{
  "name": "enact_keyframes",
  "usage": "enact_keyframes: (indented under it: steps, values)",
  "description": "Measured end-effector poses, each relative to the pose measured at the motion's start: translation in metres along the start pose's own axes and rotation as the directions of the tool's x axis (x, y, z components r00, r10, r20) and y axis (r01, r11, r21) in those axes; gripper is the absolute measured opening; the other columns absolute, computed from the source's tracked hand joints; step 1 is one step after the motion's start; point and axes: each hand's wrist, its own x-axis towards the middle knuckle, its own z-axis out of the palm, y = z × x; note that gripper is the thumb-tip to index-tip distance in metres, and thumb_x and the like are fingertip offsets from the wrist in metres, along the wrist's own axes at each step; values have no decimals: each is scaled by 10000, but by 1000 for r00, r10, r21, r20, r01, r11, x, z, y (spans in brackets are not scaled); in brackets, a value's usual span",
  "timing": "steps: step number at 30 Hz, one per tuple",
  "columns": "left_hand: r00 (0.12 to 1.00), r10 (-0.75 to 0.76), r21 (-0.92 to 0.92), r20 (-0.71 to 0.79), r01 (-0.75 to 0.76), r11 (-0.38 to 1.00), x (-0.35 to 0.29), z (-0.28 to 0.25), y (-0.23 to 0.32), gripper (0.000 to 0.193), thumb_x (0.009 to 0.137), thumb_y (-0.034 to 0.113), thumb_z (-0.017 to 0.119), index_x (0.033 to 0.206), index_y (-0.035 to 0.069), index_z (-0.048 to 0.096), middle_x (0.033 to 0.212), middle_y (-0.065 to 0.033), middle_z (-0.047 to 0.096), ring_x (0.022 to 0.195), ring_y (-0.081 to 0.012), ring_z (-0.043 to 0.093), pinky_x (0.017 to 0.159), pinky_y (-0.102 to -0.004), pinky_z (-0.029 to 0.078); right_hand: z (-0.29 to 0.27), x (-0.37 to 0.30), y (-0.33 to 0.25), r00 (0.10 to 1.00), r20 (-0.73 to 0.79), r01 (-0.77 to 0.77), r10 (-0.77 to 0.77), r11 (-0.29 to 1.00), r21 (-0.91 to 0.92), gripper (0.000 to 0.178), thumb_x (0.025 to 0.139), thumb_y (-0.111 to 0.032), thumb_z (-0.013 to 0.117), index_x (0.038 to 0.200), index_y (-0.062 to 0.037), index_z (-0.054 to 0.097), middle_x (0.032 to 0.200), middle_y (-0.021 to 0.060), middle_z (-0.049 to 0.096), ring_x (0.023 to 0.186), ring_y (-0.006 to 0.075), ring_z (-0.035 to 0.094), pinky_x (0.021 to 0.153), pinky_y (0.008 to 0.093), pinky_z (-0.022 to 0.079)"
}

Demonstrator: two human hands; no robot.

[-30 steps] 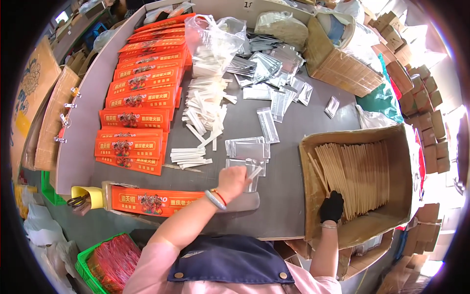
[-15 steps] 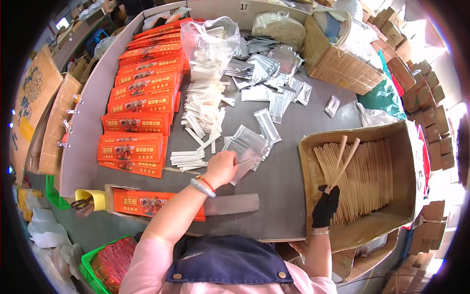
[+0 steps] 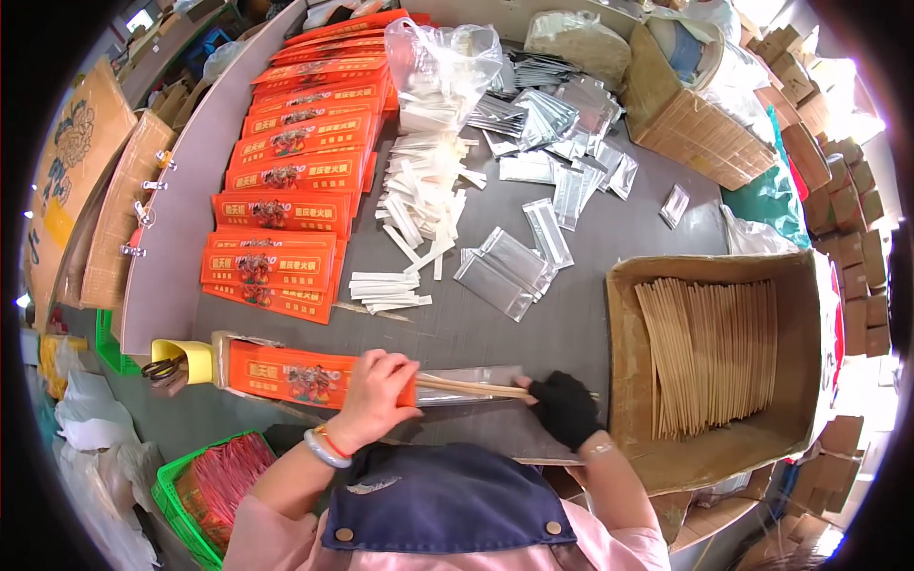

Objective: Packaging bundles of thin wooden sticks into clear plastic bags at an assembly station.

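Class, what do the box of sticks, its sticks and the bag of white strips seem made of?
Box: matt cardboard, its brown rim uneven.
Sticks: wood or bamboo perhaps, dull, pale tan.
Bag: probably plastic film, shiny, see-through and crinkled.

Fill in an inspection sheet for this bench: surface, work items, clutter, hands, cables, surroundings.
Surface: dark grey tabletop.
Work items: chopsticks at the right end of the front red sleeve; whether inside, cannot tell. More in the open box at right.
Clutter: white strips piled mid-table; silver packets right of them.
Hands: left hand on the sleeve; black-gloved right hand holding chopsticks.
Cables: nothing seen.
Surroundings: green basket lower left, cartons far right.
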Motion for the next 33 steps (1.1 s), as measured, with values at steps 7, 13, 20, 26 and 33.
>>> enact_keyframes:
  steps: [7,13,20,26,33]
  values:
    - [999,16,33,30,-17,999,9,5,9,746,573,229,870,1238,42,587,1171,-74,553,1104,-285,483,961,-431,385,-1,12,2,954,-266,-126,140,990,68,153,749,-159,770,825,-44,705,904,145,667,834,305,639,757,395,522]
    - [995,96,2,22,-96,995,24,17,11,741,593,204,857,1271,105,576,1185,-70,543,1099,-290,493,939,-444,391,44,45,-92,980,-199,156,-24,717,679,478,765,-99,797,1181,-44,568,1062,125,595,933,277,637,815,360,518]
    - [947,199,203,254,-254,946,42,-31,12,221,656,172,733,858,150,648,982,-110,551,960,-311,532,793,-440,442,-30,41,-42,989,-74,112,-125,980,-164,653,623,-398,849,1145,-99,594,1044,85,612,960,300,593,880,442,456]
    - [974,164,326,-157,-105,940,56,-104,-49,252,625,26,725,847,57,609,1074,-132,559,1013,-336,552,887,-452,462,-13,21,-25,955,244,-284,169,756,590,572,774,-405,805,1135,-25,576,1007,81,658,981,185,620,871,355,482]
    - [965,-190,-46,-182,185,982,-1,-10,-16,626,669,292,840,1181,18,606,1214,-145,578,1161,-358,510,1052,-530,347,-9,72,-37,980,79,-176,183,615,768,479,833,-229,792,1170,3,545,993,6,584,900,82,531,783,277,481]
